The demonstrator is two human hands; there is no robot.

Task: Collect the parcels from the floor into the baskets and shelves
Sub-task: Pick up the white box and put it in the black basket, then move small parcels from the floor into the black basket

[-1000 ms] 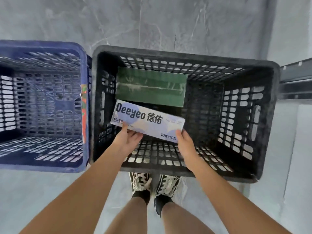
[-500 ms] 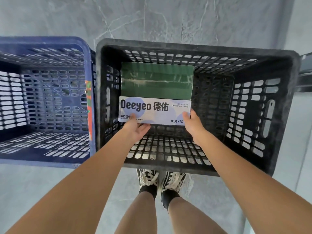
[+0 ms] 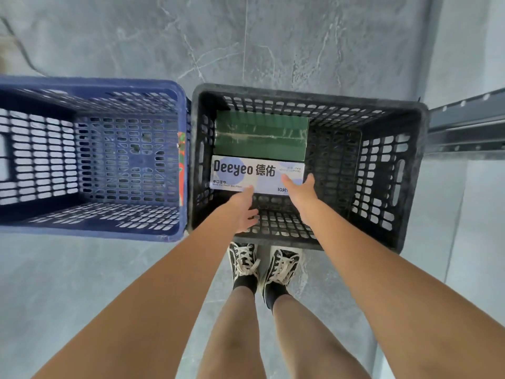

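A white and lilac box marked Deeyeo [image 3: 246, 173] lies flat on the bottom of the black basket [image 3: 404, 170], right against a green parcel [image 3: 261, 135] behind it. My left hand [image 3: 243, 209] hangs over the box's near edge with relaxed fingers, its fingertips just at the box. My right hand [image 3: 299, 187] has straight fingers resting on the box's right end. Neither hand grips anything.
An empty blue basket [image 3: 90, 160] stands touching the black one on its left. A dark metal shelf rail [image 3: 464, 127] runs off to the right. My feet in black-and-white sneakers [image 3: 262, 266] stand on the grey marble floor just before the black basket.
The box went down from a tilted hold to lying flat beside the green parcel. Both hands let go of it and opened.
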